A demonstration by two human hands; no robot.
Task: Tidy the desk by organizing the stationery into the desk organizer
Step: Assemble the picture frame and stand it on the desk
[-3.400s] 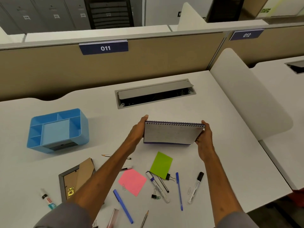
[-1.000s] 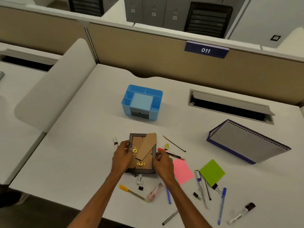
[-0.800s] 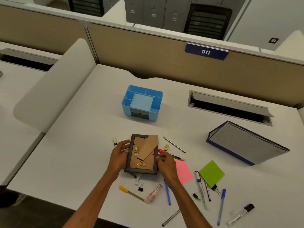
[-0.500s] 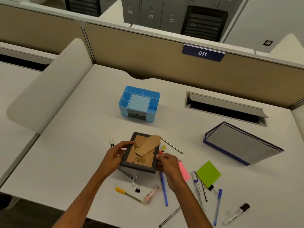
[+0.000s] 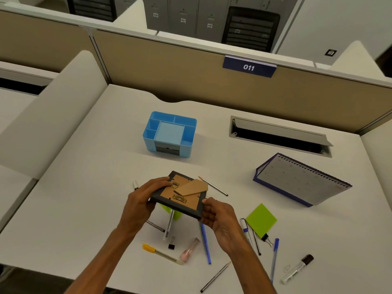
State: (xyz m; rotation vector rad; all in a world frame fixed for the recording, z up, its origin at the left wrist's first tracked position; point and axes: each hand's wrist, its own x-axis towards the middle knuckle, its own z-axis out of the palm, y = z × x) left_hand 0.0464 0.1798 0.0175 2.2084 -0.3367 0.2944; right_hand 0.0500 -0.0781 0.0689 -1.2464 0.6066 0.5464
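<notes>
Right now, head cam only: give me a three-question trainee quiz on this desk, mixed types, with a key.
1. True or false: the left hand and the right hand both grip the picture frame, its brown back facing up.
2. Multiple choice: in this view the desk calendar stands A) left of the blue organizer; B) right of it; C) inside it.
3. Short answer: does any stationery show in the organizer's open compartments?
Key: 1 true; 2 B; 3 no, none shows.
</notes>
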